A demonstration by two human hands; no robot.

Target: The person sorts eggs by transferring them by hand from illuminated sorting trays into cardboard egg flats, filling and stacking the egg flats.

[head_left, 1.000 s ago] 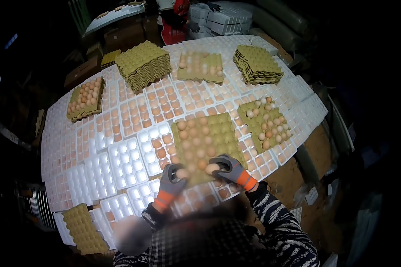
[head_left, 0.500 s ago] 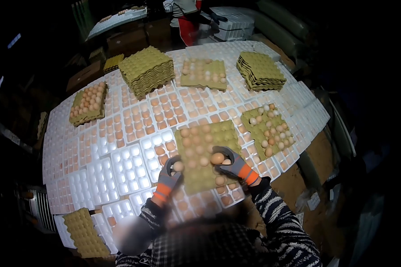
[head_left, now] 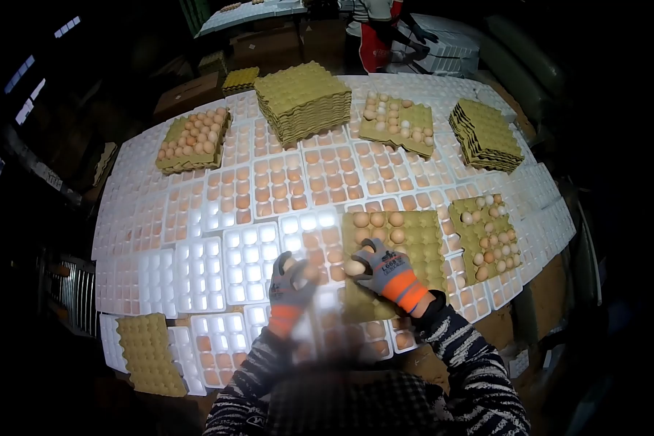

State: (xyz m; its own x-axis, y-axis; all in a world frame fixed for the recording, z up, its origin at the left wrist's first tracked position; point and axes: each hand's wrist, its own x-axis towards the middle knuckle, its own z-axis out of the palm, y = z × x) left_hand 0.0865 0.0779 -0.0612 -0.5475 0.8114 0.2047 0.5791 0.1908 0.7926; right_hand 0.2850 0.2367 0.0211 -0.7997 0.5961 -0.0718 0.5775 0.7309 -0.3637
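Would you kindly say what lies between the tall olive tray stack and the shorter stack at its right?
The head view shows an olive tray partly filled with eggs there.

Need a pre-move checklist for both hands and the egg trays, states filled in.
1. Right hand has an egg: ok, at the fingertips.
2. Left hand grip: cannot tell, motion blur.
3. Free cups in the white tray left of the left hand: ok, its cups look empty.
4. Eggs in the pulp tray under the right hand: ok, several at its far left.
5. White trays beneath that pulp tray uncovered: not ok, it lies over part of them.
6. Shells free of cracks: cannot tell, too small to see.
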